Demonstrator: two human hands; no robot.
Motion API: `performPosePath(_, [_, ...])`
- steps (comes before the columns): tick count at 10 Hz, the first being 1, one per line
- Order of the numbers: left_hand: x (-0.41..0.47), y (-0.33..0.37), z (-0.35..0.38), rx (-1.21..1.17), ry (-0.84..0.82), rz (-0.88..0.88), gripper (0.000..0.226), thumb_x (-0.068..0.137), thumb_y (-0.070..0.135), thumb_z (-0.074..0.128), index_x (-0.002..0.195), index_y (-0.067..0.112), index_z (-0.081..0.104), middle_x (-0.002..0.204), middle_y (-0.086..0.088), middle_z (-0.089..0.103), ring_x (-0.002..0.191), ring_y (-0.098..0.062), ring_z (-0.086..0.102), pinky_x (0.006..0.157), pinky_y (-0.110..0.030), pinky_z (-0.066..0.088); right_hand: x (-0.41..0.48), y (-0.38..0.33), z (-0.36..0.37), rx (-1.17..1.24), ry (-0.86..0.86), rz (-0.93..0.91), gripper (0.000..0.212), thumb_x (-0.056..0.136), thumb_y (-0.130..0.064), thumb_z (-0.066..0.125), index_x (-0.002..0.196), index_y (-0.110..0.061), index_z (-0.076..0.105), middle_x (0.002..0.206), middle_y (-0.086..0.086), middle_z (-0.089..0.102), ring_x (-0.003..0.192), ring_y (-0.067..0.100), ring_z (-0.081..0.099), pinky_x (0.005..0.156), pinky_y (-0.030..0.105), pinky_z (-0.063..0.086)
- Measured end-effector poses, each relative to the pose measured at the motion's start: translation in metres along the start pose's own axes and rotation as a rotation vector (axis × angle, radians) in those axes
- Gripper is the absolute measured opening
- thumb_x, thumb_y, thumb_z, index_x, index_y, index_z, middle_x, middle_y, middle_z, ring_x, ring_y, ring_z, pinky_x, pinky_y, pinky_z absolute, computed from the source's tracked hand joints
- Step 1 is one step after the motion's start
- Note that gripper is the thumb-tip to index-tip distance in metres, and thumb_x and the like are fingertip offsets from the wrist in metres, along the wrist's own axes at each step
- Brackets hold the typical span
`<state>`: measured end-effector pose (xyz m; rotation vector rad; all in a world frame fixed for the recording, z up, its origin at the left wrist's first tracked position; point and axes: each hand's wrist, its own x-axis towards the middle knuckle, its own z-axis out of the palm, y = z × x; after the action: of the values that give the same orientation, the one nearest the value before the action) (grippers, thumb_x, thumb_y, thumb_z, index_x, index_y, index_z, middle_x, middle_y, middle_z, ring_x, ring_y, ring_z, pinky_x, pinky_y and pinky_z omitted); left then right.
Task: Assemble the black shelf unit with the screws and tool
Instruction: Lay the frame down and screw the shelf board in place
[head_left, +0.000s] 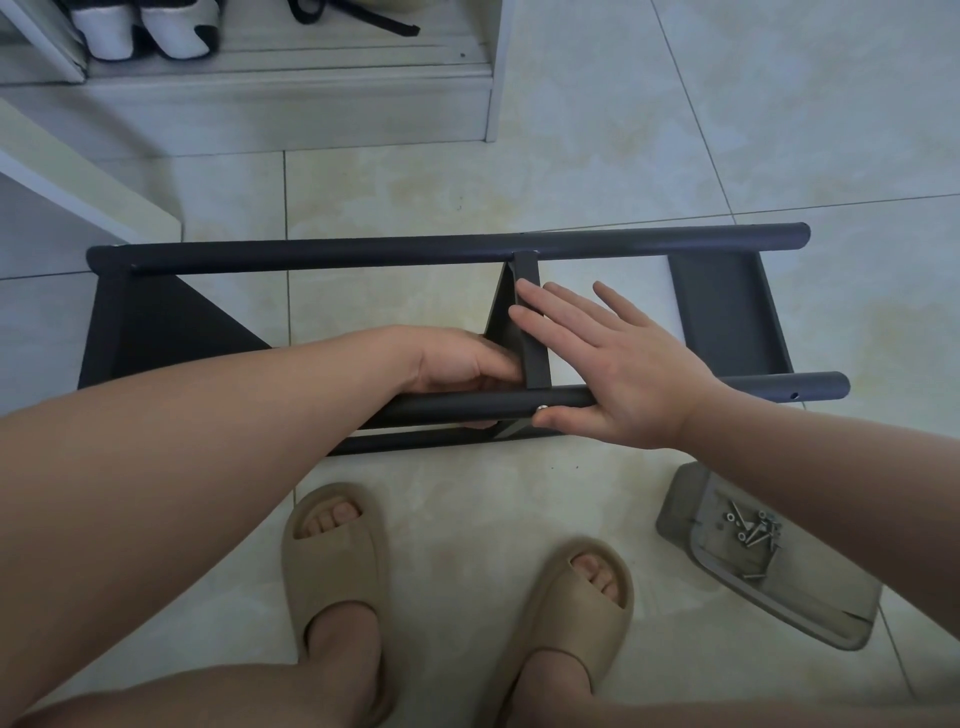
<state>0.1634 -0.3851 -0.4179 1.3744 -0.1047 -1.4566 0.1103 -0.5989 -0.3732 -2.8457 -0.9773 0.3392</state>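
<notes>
On the floor, shelf unit (363, 252) on its side: right grip (608, 364) open, flat against middle shelf (535, 358), likely steadying it by the screw (541, 408); left grip (457, 364) behind tube (467, 406), open or closed unclear.

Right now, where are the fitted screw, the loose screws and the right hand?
fitted screw (541, 408): head view, its silver head.
loose screws (753, 530): head view, middle of the pile.
right hand (618, 364): head view, back of the hand.
</notes>
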Motion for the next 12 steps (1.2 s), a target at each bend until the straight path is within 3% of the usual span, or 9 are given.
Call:
performPosePath(2, [-0.0016,-0.0008,-0.0038,-0.086,-0.091,0.016,0.044,0.098,0.008,0.042,0.081,0.019,0.081,0.078,-0.001,0.074,0.069,-0.012,0.069,0.064,-0.023,0.054,0.0003,0.0005,-0.0002,-0.004,-0.003,0.0,0.091,0.091,-0.077,0.031,0.163,-0.023,0.013,0.17,-0.009,-0.001,0.157,0.016,0.006,0.127,0.048,0.009])
performPosePath(4, [0.0014,0.0002,-0.0006,-0.002,-0.052,-0.017,0.041,0.098,0.019,0.051,0.067,0.02,0.077,0.064,0.0,0.067,0.054,-0.011,0.061,0.054,-0.02,0.049,0.0004,0.0001,-0.0003,-0.006,-0.012,0.002,0.091,0.091,-0.077,0.03,0.163,-0.023,0.013,0.169,-0.009,-0.002,0.157,0.016,0.007,0.127,0.049,0.009])
performPosePath(5, [0.0012,0.0002,-0.0014,0.014,-0.04,0.013,0.027,0.09,0.021,0.057,0.074,0.02,0.079,0.073,-0.001,0.071,0.063,-0.013,0.066,0.06,-0.024,0.053,0.0005,-0.0003,-0.0004,-0.003,-0.011,0.002,0.091,0.091,-0.077,0.031,0.163,-0.023,0.013,0.169,-0.009,-0.001,0.157,0.016,0.008,0.127,0.049,0.01])
performPosePath(6, [0.0018,-0.003,-0.0043,-0.051,-0.063,0.027,0.037,0.096,0.01,0.049,0.08,0.02,0.081,0.083,-0.003,0.074,0.073,-0.016,0.068,0.067,-0.026,0.054,0.0004,-0.0003,-0.0011,-0.001,-0.011,0.002,0.092,0.09,-0.077,0.03,0.163,-0.023,0.014,0.169,-0.009,-0.001,0.157,0.016,0.008,0.126,0.049,0.01])
performPosePath(7, [0.0017,-0.0037,-0.0055,-0.118,-0.053,0.04,0.028,0.086,0.005,0.055,0.082,0.018,0.08,0.092,-0.01,0.072,0.084,-0.024,0.066,0.082,-0.035,0.05,0.0,-0.0006,-0.0015,-0.001,-0.012,0.004,0.092,0.09,-0.077,0.031,0.163,-0.023,0.014,0.169,-0.009,-0.001,0.157,0.016,0.008,0.126,0.049,0.01])
performPosePath(9, [0.0049,-0.0025,-0.0038,-0.063,-0.049,-0.037,0.042,0.1,0.017,0.045,0.075,0.019,0.079,0.073,-0.003,0.07,0.061,-0.014,0.063,0.06,-0.024,0.052,0.0003,-0.0006,-0.0014,-0.001,-0.012,0.004,0.091,0.09,-0.077,0.031,0.163,-0.023,0.014,0.169,-0.009,0.0,0.157,0.017,0.009,0.127,0.048,0.01])
performPosePath(11, [0.0033,-0.0027,-0.0035,-0.048,-0.038,0.018,0.044,0.097,0.006,0.045,0.074,0.019,0.08,0.075,-0.003,0.073,0.067,-0.014,0.069,0.062,-0.023,0.054,0.0006,-0.0004,-0.0025,-0.001,-0.019,0.011,0.092,0.09,-0.078,0.03,0.163,-0.024,0.013,0.17,-0.008,0.001,0.157,0.018,0.01,0.126,0.049,0.01])
performPosePath(12, [0.003,-0.004,-0.0048,-0.085,-0.032,0.027,0.029,0.091,0.002,0.049,0.087,0.013,0.076,0.086,-0.009,0.072,0.078,-0.021,0.068,0.078,-0.032,0.053,0.0005,-0.0002,-0.0026,0.0,-0.023,0.006,0.092,0.091,-0.077,0.031,0.163,-0.023,0.013,0.17,-0.008,0.0,0.157,0.017,0.009,0.127,0.048,0.009])
